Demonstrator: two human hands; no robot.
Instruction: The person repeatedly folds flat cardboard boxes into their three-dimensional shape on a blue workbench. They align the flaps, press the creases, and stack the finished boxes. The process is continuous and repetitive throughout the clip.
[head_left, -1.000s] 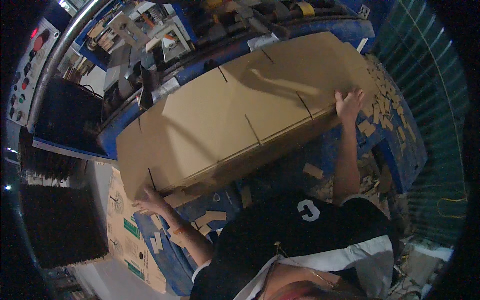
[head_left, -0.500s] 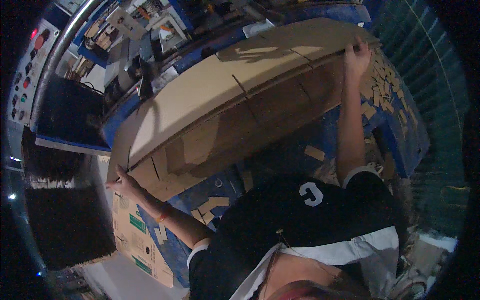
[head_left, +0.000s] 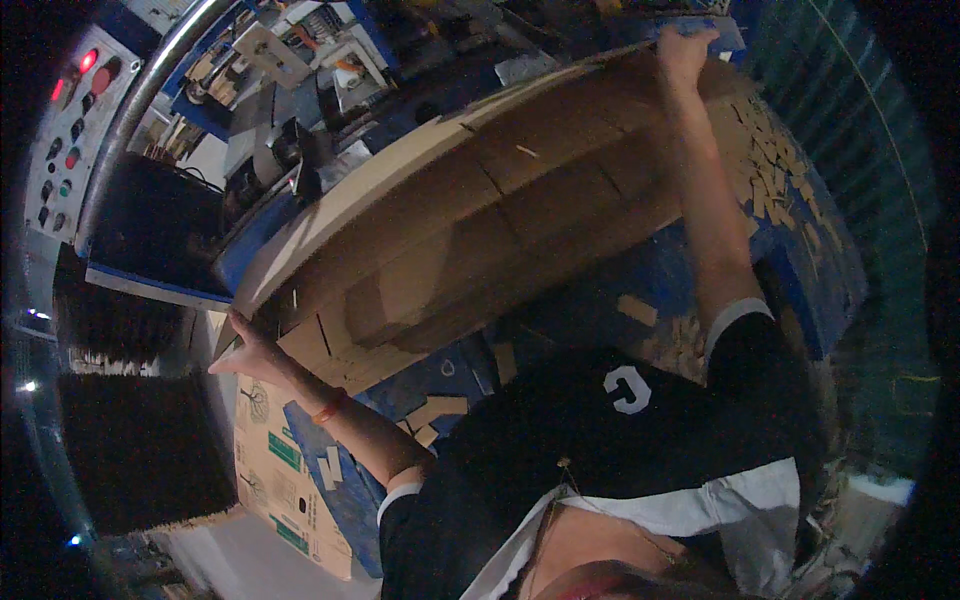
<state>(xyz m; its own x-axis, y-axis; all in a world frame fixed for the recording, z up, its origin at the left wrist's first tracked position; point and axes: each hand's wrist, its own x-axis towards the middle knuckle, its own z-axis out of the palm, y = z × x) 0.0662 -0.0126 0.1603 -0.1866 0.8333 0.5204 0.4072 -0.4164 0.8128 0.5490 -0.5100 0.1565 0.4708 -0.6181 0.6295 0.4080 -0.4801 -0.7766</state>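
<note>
A large slotted cardboard sheet (head_left: 430, 240), brown and creased along its length, stretches across the machine bed between my two hands. My right hand (head_left: 685, 58) is closed over its far right edge, fingers curled in. At the sheet's near left end, my left hand (head_left: 258, 358) grips the edge, thumb uppermost; some of its fingers are hidden. The sheet's far part is raised and in shadow, with a pale strip of board (head_left: 385, 160) visible along its back edge.
Small cardboard offcuts (head_left: 775, 165) lie heaped at the right, with more scraps (head_left: 435, 408) on the blue bed (head_left: 400, 378). Printed cardboard (head_left: 275, 440) is at the lower left. A control panel (head_left: 75, 140) and metal rail (head_left: 150, 90) stand left; machine parts (head_left: 330, 70) fill the back.
My right hand has moved farther away and slightly left, raising the cardboard's far part. The left hand stays at the left end. A second red light shows on the panel.
</note>
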